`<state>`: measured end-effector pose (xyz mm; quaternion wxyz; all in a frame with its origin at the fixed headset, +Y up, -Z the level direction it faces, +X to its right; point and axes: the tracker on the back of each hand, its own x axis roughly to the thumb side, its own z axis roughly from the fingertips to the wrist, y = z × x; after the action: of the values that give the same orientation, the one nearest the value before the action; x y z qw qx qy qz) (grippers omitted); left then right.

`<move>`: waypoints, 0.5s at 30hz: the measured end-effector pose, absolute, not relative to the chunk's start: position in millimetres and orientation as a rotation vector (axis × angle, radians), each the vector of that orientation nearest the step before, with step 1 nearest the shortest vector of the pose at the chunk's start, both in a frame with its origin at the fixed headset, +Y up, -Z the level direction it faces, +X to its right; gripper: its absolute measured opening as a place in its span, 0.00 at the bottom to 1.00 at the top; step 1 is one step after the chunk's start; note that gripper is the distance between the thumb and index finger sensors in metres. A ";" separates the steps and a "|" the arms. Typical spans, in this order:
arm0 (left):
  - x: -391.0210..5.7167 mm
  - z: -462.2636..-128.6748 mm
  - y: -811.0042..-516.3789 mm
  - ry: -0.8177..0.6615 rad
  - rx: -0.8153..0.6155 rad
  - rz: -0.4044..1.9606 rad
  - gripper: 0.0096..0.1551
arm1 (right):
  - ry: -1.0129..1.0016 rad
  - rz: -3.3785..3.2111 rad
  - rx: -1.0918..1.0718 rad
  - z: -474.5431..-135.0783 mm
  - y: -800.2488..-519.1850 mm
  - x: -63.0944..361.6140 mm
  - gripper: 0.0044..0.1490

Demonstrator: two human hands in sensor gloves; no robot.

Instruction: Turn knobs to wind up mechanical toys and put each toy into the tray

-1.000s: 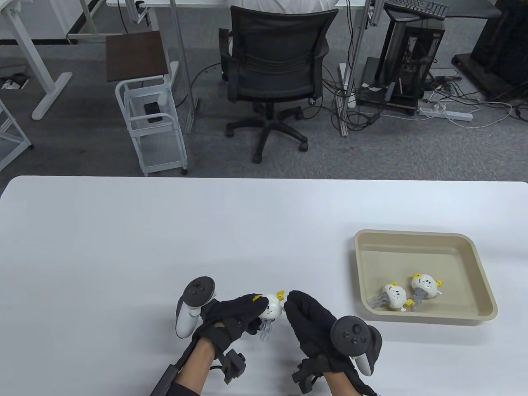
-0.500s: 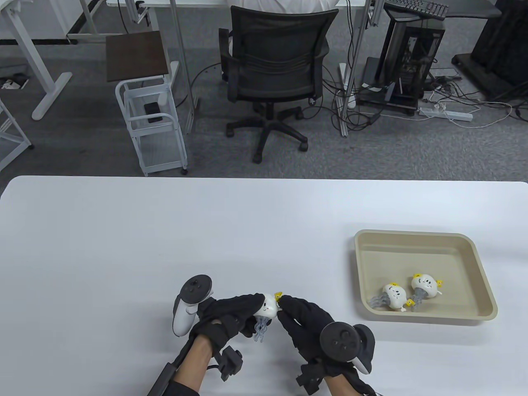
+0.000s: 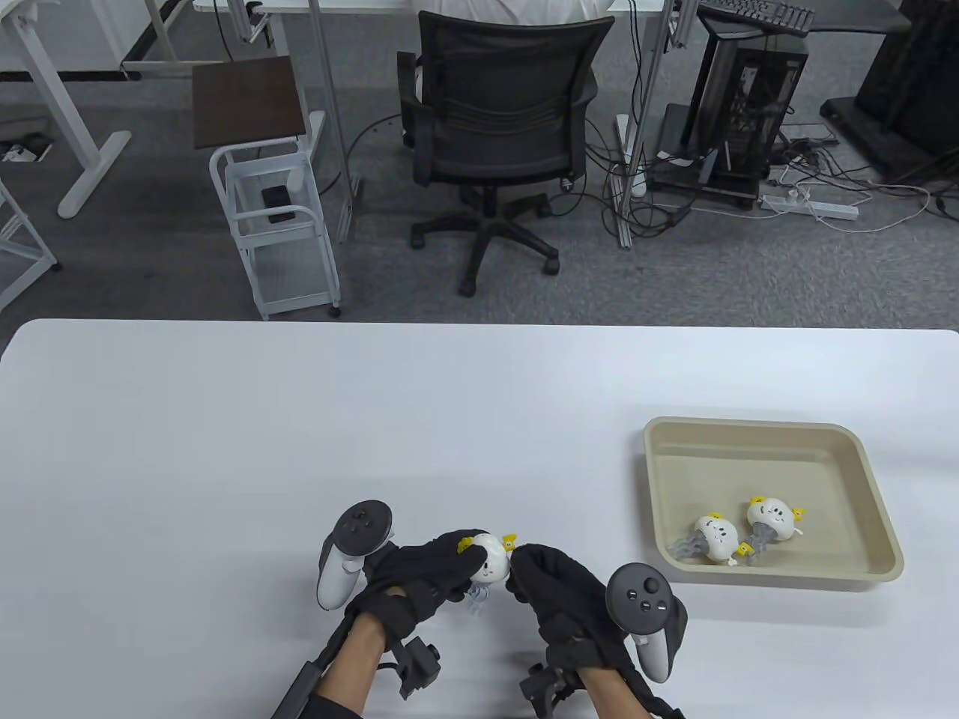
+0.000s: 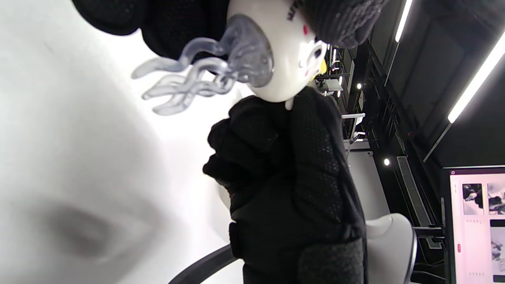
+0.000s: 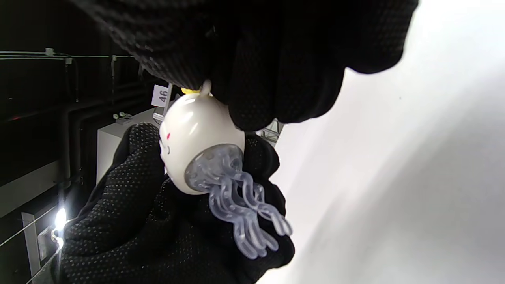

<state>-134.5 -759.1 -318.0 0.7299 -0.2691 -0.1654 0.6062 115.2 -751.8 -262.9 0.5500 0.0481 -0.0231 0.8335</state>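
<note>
While the left hand (image 3: pixel 419 573) curls its fingers around a white jellyfish toy (image 3: pixel 491 562), holding it above the near edge of the white worktop (image 3: pixel 300 434), the right hand (image 3: pixel 558 592) pinches the small knob on the toy's side. Translucent grey tentacles (image 5: pixel 244 215) dangle below. Two more jellyfish toys (image 3: pixel 738 533) lie in the beige tray (image 3: pixel 749 431) to the right.

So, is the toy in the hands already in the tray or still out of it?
Out. The left hand holds the toy above the white table, and the right hand pinches its side. The tray holds two other toys.
</note>
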 end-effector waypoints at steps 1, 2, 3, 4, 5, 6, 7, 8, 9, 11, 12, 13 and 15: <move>-135.7 -318.1 -759.2 -0.351 -0.582 1.341 0.45 | -0.089 2.005 0.135 -261.2 -749.0 114.6 0.26; -136.6 -318.3 -759.5 -0.337 -0.577 1.346 0.45 | -0.116 2.030 0.154 -260.2 -747.0 113.9 0.29; -138.1 -318.4 -760.5 -0.312 -0.577 1.350 0.45 | -0.160 2.074 0.186 -258.5 -744.3 112.9 0.30; -139.0 -318.6 -761.3 -0.297 -0.581 1.350 0.46 | -0.187 2.106 0.215 -257.8 -742.5 112.0 0.31; -140.1 -319.0 -762.9 -0.286 -0.599 1.344 0.46 | -0.215 2.162 0.276 -256.8 -740.2 109.9 0.31; -140.8 -319.1 -763.9 -0.280 -0.608 1.337 0.46 | -0.234 2.199 0.308 -256.2 -739.0 108.3 0.30; -141.3 -319.2 -764.9 -0.268 -0.607 1.333 0.46 | -0.251 2.238 0.343 -255.3 -737.8 106.4 0.30; -141.5 -319.3 -765.5 -0.259 -0.606 1.332 0.46 | -0.265 2.269 0.375 -254.9 -737.0 104.2 0.29; -141.4 -319.4 -765.8 -0.261 -0.608 1.334 0.46 | -0.268 2.292 0.390 -254.5 -736.6 102.7 0.29; -141.6 -319.7 -766.9 -0.258 -0.622 1.338 0.46 | -0.285 2.322 0.411 -253.9 -736.3 101.1 0.29; -141.8 -320.0 -767.3 -0.259 -0.625 1.340 0.46 | -0.285 2.329 0.420 -253.9 -736.2 101.1 0.28; -141.8 -320.1 -767.4 -0.262 -0.631 1.340 0.46 | -0.291 2.334 0.422 -253.7 -736.1 101.2 0.27; -141.5 -320.0 -767.0 -0.261 -0.632 1.338 0.46 | -0.293 2.336 0.421 -253.7 -735.9 101.3 0.26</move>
<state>-141.5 -767.0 -320.0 0.7307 -0.2873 -0.1185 0.6079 101.3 -735.9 -253.7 0.3663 0.1638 -0.1140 0.9088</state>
